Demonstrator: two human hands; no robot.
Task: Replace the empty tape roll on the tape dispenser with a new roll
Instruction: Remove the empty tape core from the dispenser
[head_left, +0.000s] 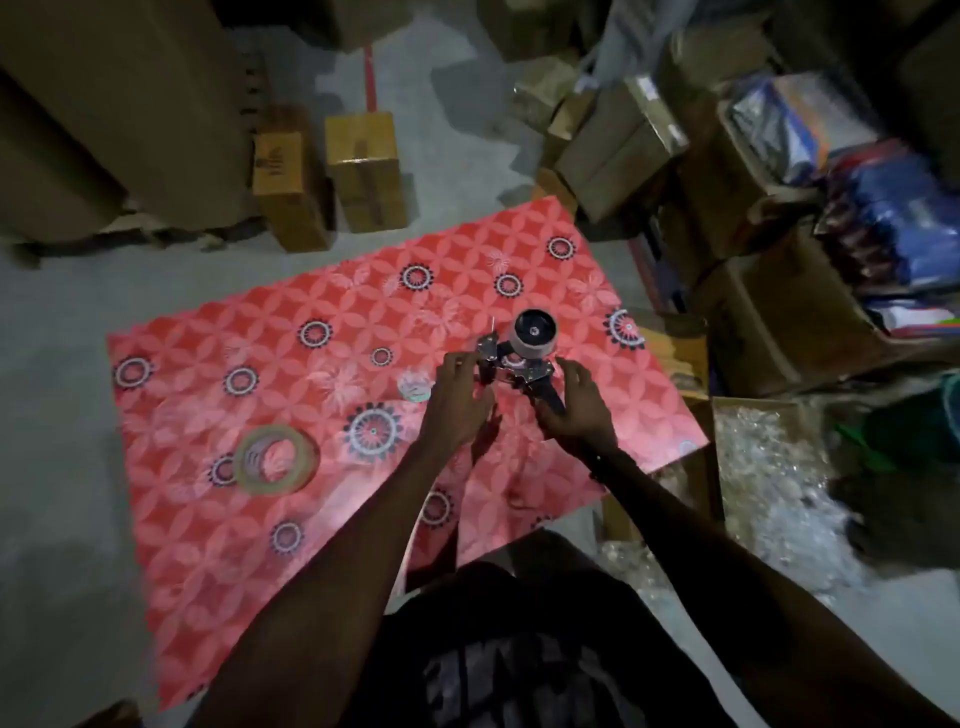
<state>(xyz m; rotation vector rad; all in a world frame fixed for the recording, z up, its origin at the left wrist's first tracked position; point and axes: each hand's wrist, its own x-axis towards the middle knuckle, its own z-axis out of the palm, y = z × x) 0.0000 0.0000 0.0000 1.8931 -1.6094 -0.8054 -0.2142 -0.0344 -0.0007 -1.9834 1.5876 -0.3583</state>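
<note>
On red mat, tape dispenser gripped at handle by right hand; front frame pinched by curled left hand fingers. New tape roll seen well left, untouched.

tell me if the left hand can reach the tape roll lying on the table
Probably yes: the tape roll lies left of the left hand with open table between them, though the hand is at the tape dispenser and must leave it first.

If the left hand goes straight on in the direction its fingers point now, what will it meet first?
Most likely the tape dispenser: its metal front stands just beyond the fingertips of the left hand. Whether they already touch it is unclear.
</note>
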